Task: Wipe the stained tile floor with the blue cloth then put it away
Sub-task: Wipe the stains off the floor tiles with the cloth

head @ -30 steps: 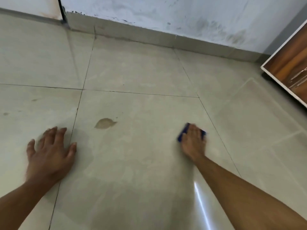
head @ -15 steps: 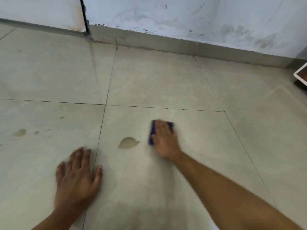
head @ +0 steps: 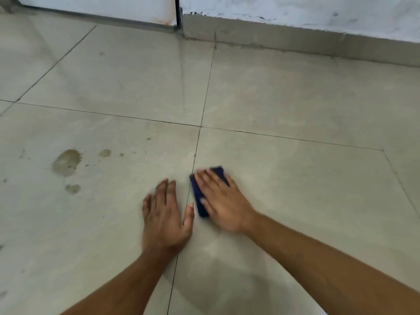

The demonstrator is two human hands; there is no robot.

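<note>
The right hand [head: 223, 204] lies flat on the blue cloth [head: 200, 200], pressing it against the tile floor [head: 284, 183]. Its fingers [head: 208, 180] are straight and spread over the cloth, not curled round it. The cloth is folded into a small dark pad, and only its left edge and far corner show from under the palm. It sits just right of the grout line [head: 196, 153] that runs toward the person. The picture is a little blurred around this hand, so I judge the wiping stroke is under way.

The left hand [head: 167, 215] rests flat on the neighbouring tile, fingers straight, holding nothing. It appears to prop the person up, and its thumb lies near the cloth's edge.

As for progress, the tile around the cloth shows no clear mark, so that patch looks done or nearly so. The job is far from over, though. On the tile to the left a large brown stain [head: 66, 162] remains, with a smaller one [head: 72, 188] below it and another small spot [head: 105, 152] beside it, plus a scatter of tiny specks. All of them lie well apart from the cloth and look untouched.

What is left, in my view: carry the cloth across the grout line, scrub those 3 marks and the specks, then put the cloth away. No storage place for it is visible here.
</note>
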